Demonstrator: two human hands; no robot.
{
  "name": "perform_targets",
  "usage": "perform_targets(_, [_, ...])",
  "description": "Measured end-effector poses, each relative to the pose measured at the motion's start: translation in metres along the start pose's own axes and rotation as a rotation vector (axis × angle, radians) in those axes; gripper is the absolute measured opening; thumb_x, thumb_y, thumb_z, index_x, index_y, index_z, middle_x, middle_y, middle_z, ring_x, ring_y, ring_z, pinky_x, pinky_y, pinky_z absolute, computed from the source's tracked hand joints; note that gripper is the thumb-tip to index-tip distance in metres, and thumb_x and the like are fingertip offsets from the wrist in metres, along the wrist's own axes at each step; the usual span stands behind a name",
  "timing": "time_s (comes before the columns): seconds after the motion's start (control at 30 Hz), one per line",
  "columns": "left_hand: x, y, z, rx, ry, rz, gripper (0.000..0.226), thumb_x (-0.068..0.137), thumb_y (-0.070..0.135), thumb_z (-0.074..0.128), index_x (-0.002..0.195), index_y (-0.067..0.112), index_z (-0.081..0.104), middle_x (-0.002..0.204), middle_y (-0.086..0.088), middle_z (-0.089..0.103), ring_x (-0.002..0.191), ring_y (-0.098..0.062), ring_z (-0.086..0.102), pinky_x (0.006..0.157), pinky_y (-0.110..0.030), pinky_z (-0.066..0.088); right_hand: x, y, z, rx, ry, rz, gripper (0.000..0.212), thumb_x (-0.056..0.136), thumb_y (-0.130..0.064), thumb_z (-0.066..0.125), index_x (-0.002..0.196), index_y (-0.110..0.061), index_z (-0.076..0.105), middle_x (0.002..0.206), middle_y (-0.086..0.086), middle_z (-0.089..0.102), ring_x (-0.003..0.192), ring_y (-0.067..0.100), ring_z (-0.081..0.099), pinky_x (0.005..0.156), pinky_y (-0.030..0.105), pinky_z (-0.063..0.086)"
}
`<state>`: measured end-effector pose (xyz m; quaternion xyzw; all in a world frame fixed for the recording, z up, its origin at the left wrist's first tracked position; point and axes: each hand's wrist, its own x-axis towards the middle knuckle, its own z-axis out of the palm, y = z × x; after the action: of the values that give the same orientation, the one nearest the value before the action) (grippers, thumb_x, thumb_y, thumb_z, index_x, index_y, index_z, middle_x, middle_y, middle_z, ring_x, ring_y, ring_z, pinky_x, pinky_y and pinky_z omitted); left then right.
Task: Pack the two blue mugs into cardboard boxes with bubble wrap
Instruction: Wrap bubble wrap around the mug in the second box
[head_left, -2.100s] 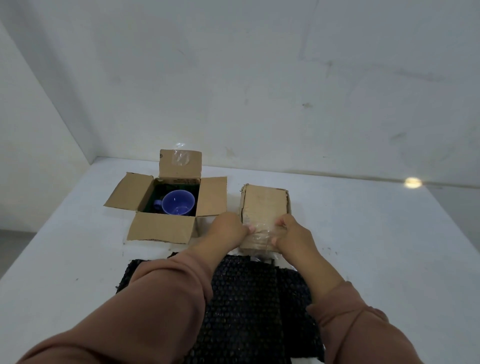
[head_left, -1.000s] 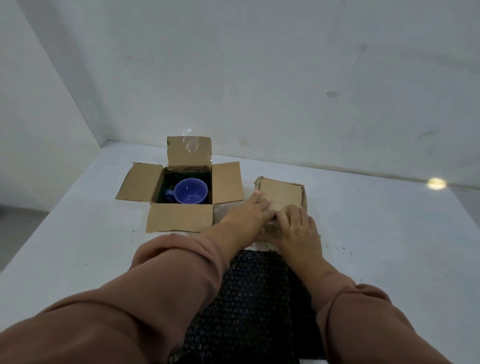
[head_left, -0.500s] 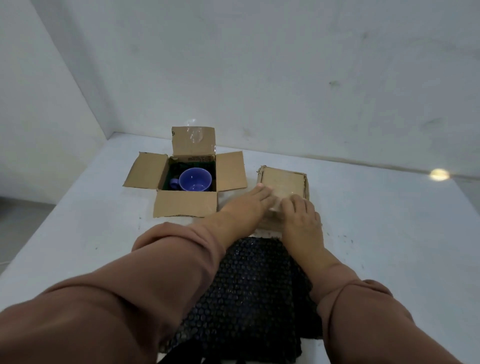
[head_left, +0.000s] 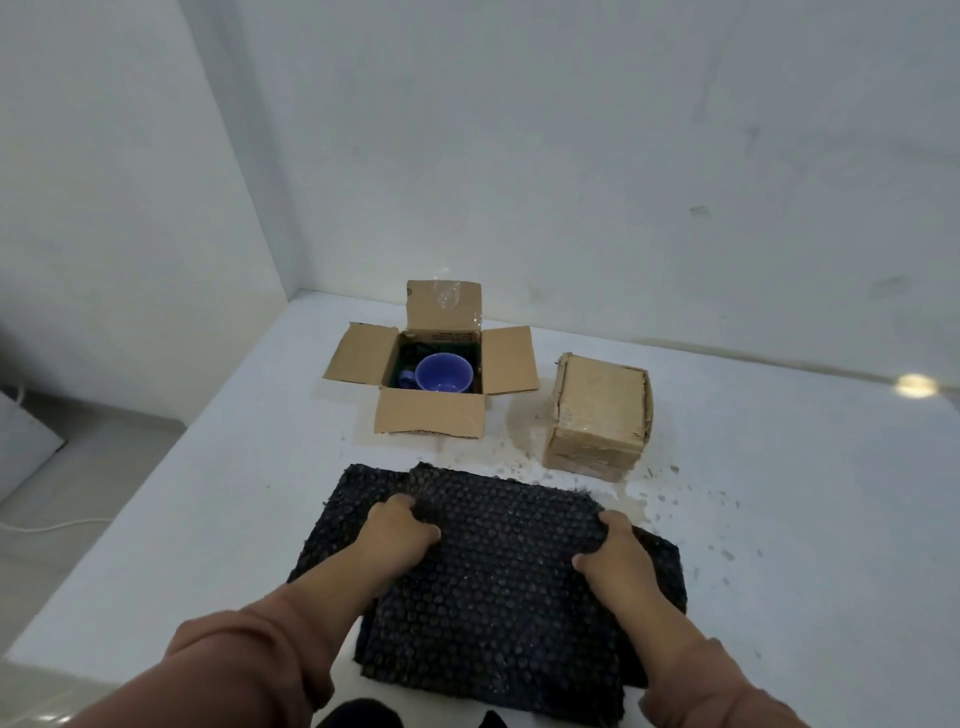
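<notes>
Left hand (head_left: 400, 531) and right hand (head_left: 614, 552) at opposite edges of bubble wrap (head_left: 506, 577); blue mug (head_left: 442, 372) in open box (head_left: 430, 415).

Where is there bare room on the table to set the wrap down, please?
Widest: the table right of the closed box and wrap. Also a strip left of the open box. Crowded: the gap between both boxes and the wrap.

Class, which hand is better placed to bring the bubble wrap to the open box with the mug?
Likely the left hand: both grip the bubble wrap, but the open box lies nearer it than the right hand.
</notes>
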<state>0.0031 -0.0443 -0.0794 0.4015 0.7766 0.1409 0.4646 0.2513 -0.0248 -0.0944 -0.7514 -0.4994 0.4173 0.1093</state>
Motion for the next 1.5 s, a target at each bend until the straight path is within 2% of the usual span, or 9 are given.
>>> perform_targets(0.17, [0.003, -0.004, 0.001, -0.258, 0.003, -0.075, 0.078, 0.083, 0.02, 0.069, 0.146, 0.009, 0.025, 0.138, -0.02, 0.036, 0.116, -0.038, 0.051, 0.098, -0.047, 0.048, -0.005, -0.007, -0.009, -0.06, 0.176, -0.103, 0.017, 0.083, -0.019, 0.064, 0.093, -0.018, 0.049, 0.087, 0.001, 0.058, 0.065, 0.008, 0.048, 0.051, 0.02, 0.032])
perform_targets(0.37, [0.001, -0.001, -0.001, -0.254, -0.027, -0.058, 0.076, 0.084, 0.022, 0.069, 0.146, 0.009, 0.026, 0.146, -0.016, 0.029, 0.121, -0.034, 0.046, 0.101, -0.042, 0.044, -0.024, -0.042, -0.033, 0.046, 0.08, -0.222, 0.031, 0.075, -0.017, 0.071, 0.059, -0.017, 0.044, 0.063, 0.001, 0.052, 0.059, 0.017, 0.05, 0.054, 0.029, 0.036])
perform_targets(0.5, [-0.012, 0.009, -0.002, -0.264, -0.103, 0.015, 0.072, 0.087, 0.029, 0.066, 0.145, 0.009, 0.027, 0.145, -0.012, 0.037, 0.123, -0.03, 0.046, 0.1, -0.037, 0.043, -0.041, -0.076, -0.055, 0.584, -0.341, -0.113, 0.019, 0.083, -0.006, 0.053, 0.097, 0.0, 0.064, 0.1, 0.017, 0.069, 0.093, 0.031, 0.066, 0.084, 0.043, 0.051])
perform_targets(0.6, [-0.033, 0.025, -0.007, -0.357, -0.243, 0.09, 0.083, 0.083, 0.058, 0.058, 0.147, 0.017, 0.025, 0.147, -0.005, 0.038, 0.128, -0.025, 0.043, 0.097, -0.036, 0.04, -0.051, -0.095, -0.069, 0.82, -0.493, -0.131, 0.034, 0.079, -0.01, 0.048, 0.106, 0.001, 0.065, 0.106, 0.021, 0.068, 0.094, 0.033, 0.066, 0.077, 0.041, 0.052])
perform_targets(0.73, [-0.058, 0.051, -0.013, -0.755, -0.529, 0.161, 0.089, 0.06, 0.074, 0.062, 0.131, 0.022, 0.055, 0.134, -0.001, 0.058, 0.121, -0.019, 0.054, 0.105, -0.039, 0.038, -0.063, -0.117, -0.074, 1.088, -0.653, -0.147, 0.036, 0.063, -0.018, 0.052, 0.079, 0.004, 0.074, 0.083, 0.019, 0.073, 0.069, 0.028, 0.07, 0.059, 0.032, 0.058])
perform_targets(0.9, [-0.064, 0.07, -0.026, -1.098, -0.657, 0.116, 0.049, 0.072, 0.049, 0.072, 0.105, 0.013, 0.074, 0.116, -0.015, 0.069, 0.104, -0.03, 0.067, 0.087, -0.042, 0.05, -0.066, -0.129, -0.059, 1.171, -0.615, -0.13, 0.038, 0.071, -0.017, 0.052, 0.099, 0.005, 0.063, 0.087, 0.019, 0.073, 0.071, 0.028, 0.071, 0.062, 0.032, 0.057])
perform_targets(1.1, [-0.051, 0.075, -0.041, -1.162, -0.579, 0.08, 0.047, 0.07, 0.015, 0.047, 0.111, -0.001, 0.063, 0.107, -0.023, 0.069, 0.099, -0.036, 0.06, 0.085, -0.045, 0.048, -0.052, -0.128, -0.05, 0.706, -0.066, -0.276, 0.007, 0.087, -0.02, 0.061, 0.086, -0.013, 0.059, 0.097, 0.01, 0.071, 0.086, 0.023, 0.068, 0.063, 0.031, 0.051])
perform_targets(1.33, [-0.043, 0.085, -0.046, -1.122, -0.535, 0.067, 0.042, 0.073, 0.017, 0.043, 0.105, 0.002, 0.065, 0.096, -0.019, 0.073, 0.095, -0.034, 0.063, 0.075, -0.04, 0.048, -0.045, -0.124, -0.04, 0.894, -0.396, -0.096, 0.031, 0.082, -0.001, 0.064, 0.109, -0.014, 0.057, 0.105, 0.013, 0.068, 0.093, 0.027, 0.066, 0.066, 0.034, 0.055])
perform_targets(1.5, [-0.038, 0.093, -0.054, -0.715, -0.355, 0.214, 0.043, 0.086, 0.007, 0.057, 0.129, 0.01, 0.054, 0.127, -0.013, 0.06, 0.111, -0.028, 0.059, 0.087, -0.037, 0.049, -0.037, -0.129, -0.044, 0.873, -0.002, -0.191, 0.065, 0.075, 0.003, 0.07, 0.129, -0.021, 0.043, 0.116, 0.009, 0.06, 0.101, 0.026, 0.062, 0.082, 0.043, 0.055])
